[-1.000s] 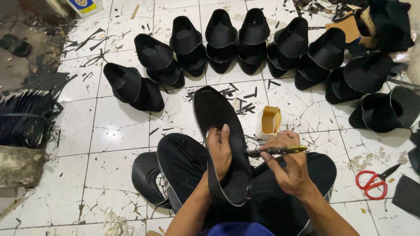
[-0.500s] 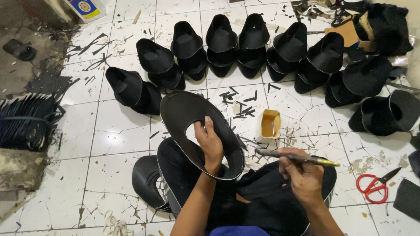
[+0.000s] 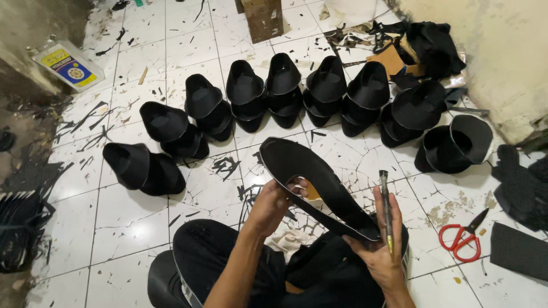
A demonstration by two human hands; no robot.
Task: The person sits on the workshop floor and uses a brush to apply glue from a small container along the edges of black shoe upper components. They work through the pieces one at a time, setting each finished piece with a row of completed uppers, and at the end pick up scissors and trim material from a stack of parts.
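Flat black oval brim piece with a cut-out hole [image 3: 319, 188], held tilted above the lap, over the cracked white tile floor [image 3: 114, 222]. Left hand [image 3: 273, 205] closed on the near edge of that brim, fingers curled through the hole. Right hand [image 3: 379, 251] at the lower right end of the brim, palm supporting its tip from below, thumb and fingers pinching a thin dark pen-like tool with a yellowish tip [image 3: 386, 208], which stood almost upright just right of the brim. Both grips narrow and firm, each on its own thing.

Beyond the brim, arranged in a curved row on the floor: many black hat crowns, stacked in pairs [image 3: 285, 91], from far left of the brim round to its right. Right of the brim, well apart, lay red-handled scissors [image 3: 459, 239], and further right a dark flat rectangular sheet [image 3: 519, 251]. Far left of the brim, near the wall, lay a flat grey can with a yellow and blue label [image 3: 68, 65]. Behind the row, a brown wooden block [image 3: 264, 18]. Around the brim, scattered on the tiles, small black offcuts [image 3: 225, 165]. Directly below the brim, black trousers on crossed legs [image 3: 222, 256], with a pale crumpled cloth [image 3: 291, 236] between them.
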